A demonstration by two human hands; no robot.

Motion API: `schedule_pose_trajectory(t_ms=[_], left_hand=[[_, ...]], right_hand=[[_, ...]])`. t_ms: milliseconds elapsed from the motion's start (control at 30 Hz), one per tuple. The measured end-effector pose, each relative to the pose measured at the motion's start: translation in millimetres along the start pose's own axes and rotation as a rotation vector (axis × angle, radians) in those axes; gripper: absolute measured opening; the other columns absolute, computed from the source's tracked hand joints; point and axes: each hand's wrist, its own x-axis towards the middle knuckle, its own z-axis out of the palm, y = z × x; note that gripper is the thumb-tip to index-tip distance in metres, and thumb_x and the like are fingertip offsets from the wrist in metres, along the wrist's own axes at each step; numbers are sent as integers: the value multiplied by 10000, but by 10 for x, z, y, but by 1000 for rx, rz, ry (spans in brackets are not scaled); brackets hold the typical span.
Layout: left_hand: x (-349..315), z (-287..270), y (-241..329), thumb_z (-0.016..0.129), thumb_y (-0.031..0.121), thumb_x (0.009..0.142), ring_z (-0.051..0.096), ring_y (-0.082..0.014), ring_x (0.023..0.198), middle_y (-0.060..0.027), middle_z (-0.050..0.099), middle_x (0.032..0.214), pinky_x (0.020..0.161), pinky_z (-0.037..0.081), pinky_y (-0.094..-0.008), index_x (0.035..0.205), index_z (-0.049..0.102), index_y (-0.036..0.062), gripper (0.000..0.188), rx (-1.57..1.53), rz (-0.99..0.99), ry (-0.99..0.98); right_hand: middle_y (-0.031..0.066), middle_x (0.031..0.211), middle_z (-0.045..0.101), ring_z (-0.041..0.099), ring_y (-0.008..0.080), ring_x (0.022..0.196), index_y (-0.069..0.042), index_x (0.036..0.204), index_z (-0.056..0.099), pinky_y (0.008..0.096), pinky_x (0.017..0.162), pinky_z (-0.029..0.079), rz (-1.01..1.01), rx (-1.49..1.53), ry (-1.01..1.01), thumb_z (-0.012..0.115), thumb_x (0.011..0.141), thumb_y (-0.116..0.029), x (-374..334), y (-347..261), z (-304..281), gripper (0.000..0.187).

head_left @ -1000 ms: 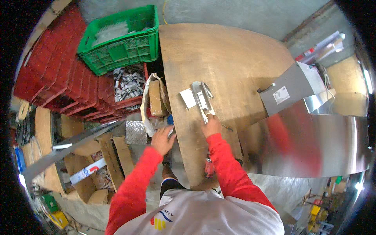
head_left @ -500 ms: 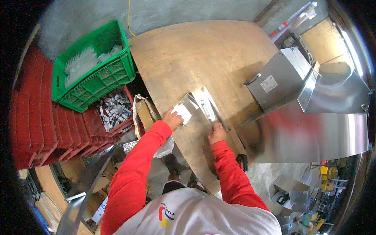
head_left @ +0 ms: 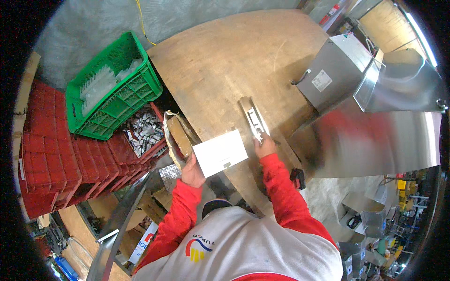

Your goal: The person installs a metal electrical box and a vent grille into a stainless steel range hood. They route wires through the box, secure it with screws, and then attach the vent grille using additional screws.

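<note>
a white panel [head_left: 218, 152] is held up in the left hand [head_left: 192, 172], gripped at its lower left corner with the fingers closed against it; it is tilted over the near left edge of the wooden table [head_left: 225, 65]. a narrow metal channel [head_left: 254, 117] with white parts inside is gripped at its near end by the right hand [head_left: 266, 146], whose thumb and fingers are curled in. the channel is set on the table, just beside the panel and apart from it. how far the fingers are wrapped around that end cannot quite be made out, since it is covered by the hand.

to the left of the table, an opened sack [head_left: 171, 149] is seen with a brown block [head_left: 179, 135] inside. beyond it, small metal pieces [head_left: 143, 133] are heaped in a red crate, and clear plastic pieces [head_left: 98, 90] are held in a green crate [head_left: 129, 96]. on the right, a grey metal box [head_left: 330, 70] is placed on the table, near a curved sheet of shiny metal [head_left: 389, 140]. a black and red tool [head_left: 297, 179] is partly seen beside the right sleeve.
</note>
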Motion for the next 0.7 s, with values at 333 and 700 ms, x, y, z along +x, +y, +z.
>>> schedule_pose_trajectory(t_ms=[333,700], left_hand=[[-39,369,-645,543,394,1002,515,-282,1301,-127,557,1392,1100,411,-442,1418,472,39,551,302,-181,-114],[-561,1503,-1902,698,258,896,595,-243,1117,-117,610,1232,1002,452,-385,1362,477,-15,583,807,-125,-108]], right_hand=[[141,1198,661,660,258,1081,32,1326,525,367,925,523,385,1571,-452,709,912,-293,-1039,-69,-1182,558],[77,1180,641,598,160,1097,6,1327,498,303,947,475,285,1361,-200,735,923,-269,-2172,1061,-1961,542]])
